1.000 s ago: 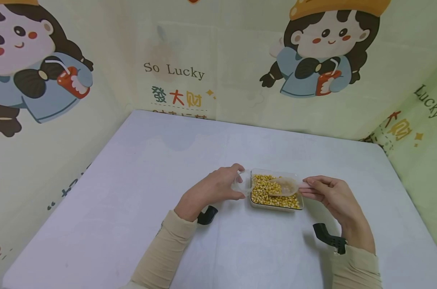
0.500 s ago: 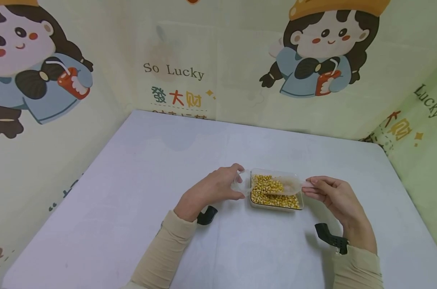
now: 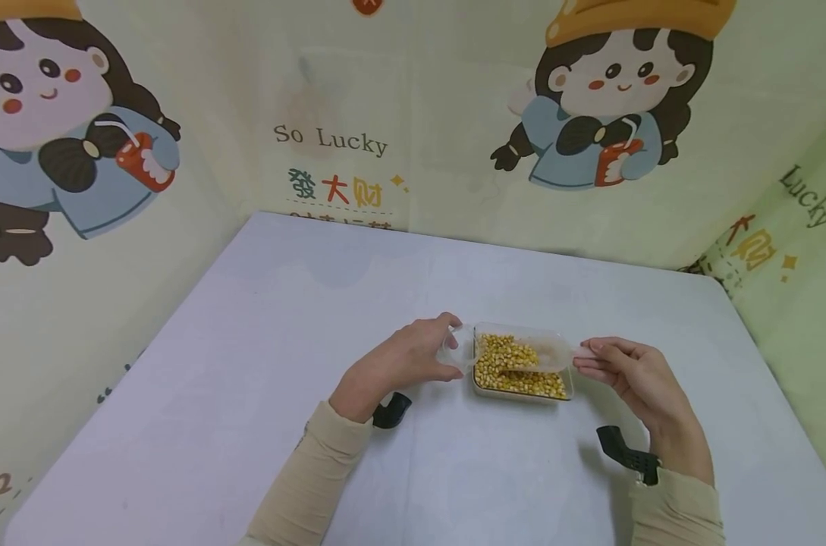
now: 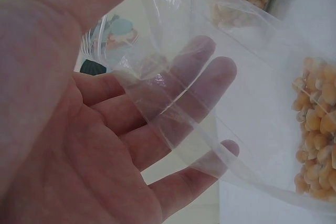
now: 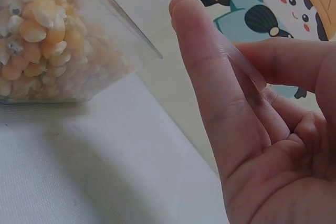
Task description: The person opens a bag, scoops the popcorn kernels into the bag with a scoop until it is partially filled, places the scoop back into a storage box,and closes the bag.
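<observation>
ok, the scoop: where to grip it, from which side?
Probably the handle, from the person's right: it sticks out past the right end of the corn container, where the right hand pinches it, while the scoop's bowl lies over the container.

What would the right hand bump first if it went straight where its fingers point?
Probably the clear box of corn; the right hand might pass over its rim, since depth is unclear.

Dim wrist pics, soft shadows
</observation>
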`<act>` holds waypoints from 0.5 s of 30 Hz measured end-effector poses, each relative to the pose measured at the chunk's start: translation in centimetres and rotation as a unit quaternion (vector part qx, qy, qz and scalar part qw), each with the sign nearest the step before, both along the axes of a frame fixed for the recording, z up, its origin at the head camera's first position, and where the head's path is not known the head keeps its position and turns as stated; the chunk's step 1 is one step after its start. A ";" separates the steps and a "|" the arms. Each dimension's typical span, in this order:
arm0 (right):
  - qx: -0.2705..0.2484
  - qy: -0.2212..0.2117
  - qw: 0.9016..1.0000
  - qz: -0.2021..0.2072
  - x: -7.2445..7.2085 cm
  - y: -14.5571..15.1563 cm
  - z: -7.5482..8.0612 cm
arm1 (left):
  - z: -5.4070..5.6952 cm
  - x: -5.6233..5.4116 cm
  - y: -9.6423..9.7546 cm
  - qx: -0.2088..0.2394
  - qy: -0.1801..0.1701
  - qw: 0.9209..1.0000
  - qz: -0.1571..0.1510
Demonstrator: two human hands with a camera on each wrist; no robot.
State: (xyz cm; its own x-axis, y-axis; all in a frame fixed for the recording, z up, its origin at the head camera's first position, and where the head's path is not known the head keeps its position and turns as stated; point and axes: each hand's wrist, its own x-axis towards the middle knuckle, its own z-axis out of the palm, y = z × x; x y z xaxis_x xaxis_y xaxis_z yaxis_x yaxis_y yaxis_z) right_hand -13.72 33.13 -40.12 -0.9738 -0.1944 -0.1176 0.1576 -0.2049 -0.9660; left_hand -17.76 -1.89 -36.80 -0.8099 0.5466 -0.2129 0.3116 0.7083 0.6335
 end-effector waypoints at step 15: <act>-0.027 0.010 1.000 -0.002 0.0 0.4 0.0 | -0.1 0.1 0.1 0.006 -0.001 1.000 -0.002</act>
